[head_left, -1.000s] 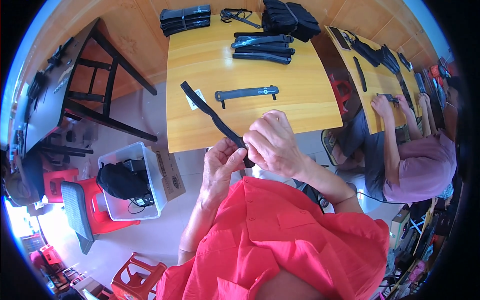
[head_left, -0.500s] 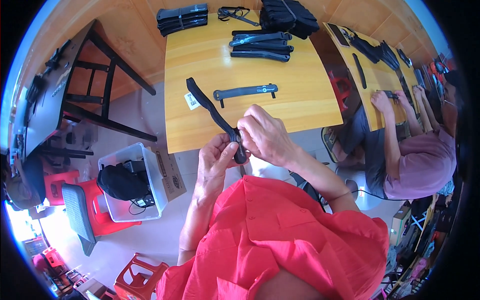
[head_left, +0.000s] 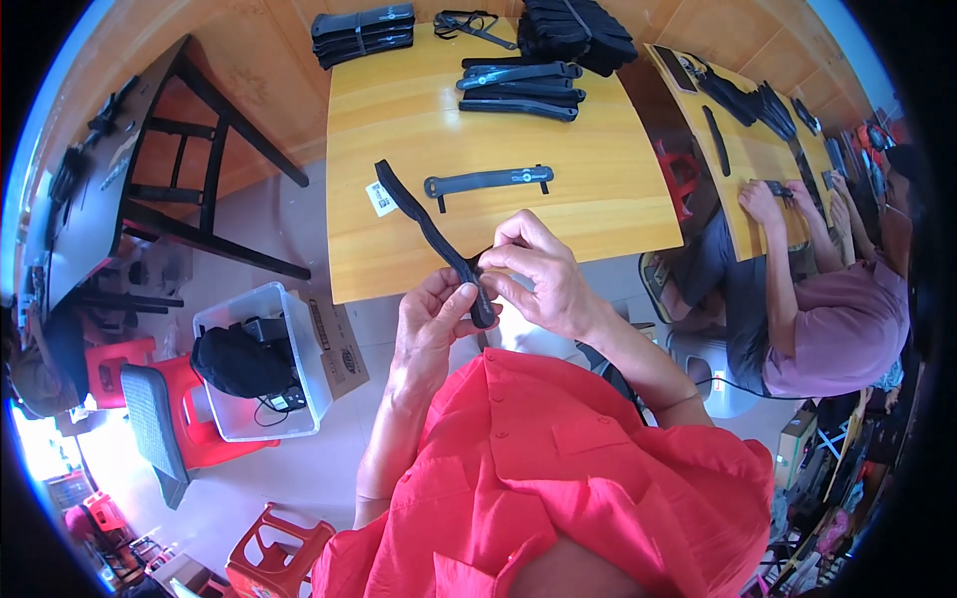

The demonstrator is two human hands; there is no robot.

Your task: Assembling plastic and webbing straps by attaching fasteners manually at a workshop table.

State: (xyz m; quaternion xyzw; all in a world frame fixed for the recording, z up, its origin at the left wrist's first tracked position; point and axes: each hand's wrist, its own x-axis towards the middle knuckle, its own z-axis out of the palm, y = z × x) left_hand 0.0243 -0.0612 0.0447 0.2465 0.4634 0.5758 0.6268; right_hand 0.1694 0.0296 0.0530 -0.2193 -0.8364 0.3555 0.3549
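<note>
A long black padded strap (head_left: 427, 227) slants up and away from my hands, over the near part of the yellow table. Near its lower end, my left hand (head_left: 427, 324) is closed round it, thumb on top. My right hand (head_left: 543, 277) pinches at the strap's right side, where a thin dark piece shows between the fingers; its exact shape is partly hidden. A white printed tag (head_left: 380, 199) shows beside the strap's upper end. Beyond my hands a grey-black strap (head_left: 488, 181) with two short dark tabs lies flat on the table.
At the back of the yellow table (head_left: 379, 120) lie stacked straps (head_left: 520, 90), a bundled black stack (head_left: 576, 35) and another strap stack (head_left: 364, 35). Left of me stand a clear bin (head_left: 324, 399) and a red stool (head_left: 274, 553). A co-worker (head_left: 832, 334) sits at the right table.
My right hand's fingers have loosened from a tight curl and shifted slightly, drawing a thin dark piece into view. The left hand keeps its hold on the strap.
</note>
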